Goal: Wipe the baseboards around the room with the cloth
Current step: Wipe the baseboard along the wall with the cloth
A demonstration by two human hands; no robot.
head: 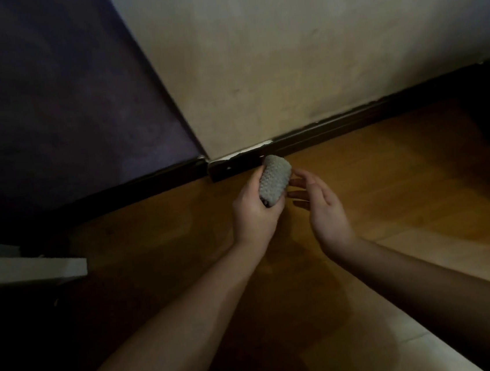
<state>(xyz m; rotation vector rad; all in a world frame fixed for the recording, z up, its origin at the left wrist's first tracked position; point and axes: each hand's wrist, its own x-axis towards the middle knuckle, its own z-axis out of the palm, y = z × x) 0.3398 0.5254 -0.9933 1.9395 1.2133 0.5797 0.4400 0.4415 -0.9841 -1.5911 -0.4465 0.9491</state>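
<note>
Plainly, no brand, label or writing could be read anywhere. Your left hand (253, 214) was curled round a grey, knobbly-textured cloth bunched into a rounded, oblong wad (275, 183), gripping its lower end so the upper end stuck out toward the wall. That upper end sat at the dark brown, glossy baseboard strip (351, 116), just right of the corner; whether it touched could not be told. Your right hand (326, 210) hovered just right of the cloth, palm turned toward it, fingers (298, 184) loosely extended and holding nothing, their tips near the cloth's side.

You faced a protruding corner where a cream, matte, scuffed plaster wall (285, 60) met a dark purple, softly mottled wall (47, 100) on the left. White chipped patches (252, 149) showed along the top edge of the baseboard near the corner. A second dark baseboard run (135, 187) ran under the purple wall. Below lay an orange-brown, smooth wooden plank floor (402, 168). At the near left stood a white, flat-edged piece of furniture (35, 269).
</note>
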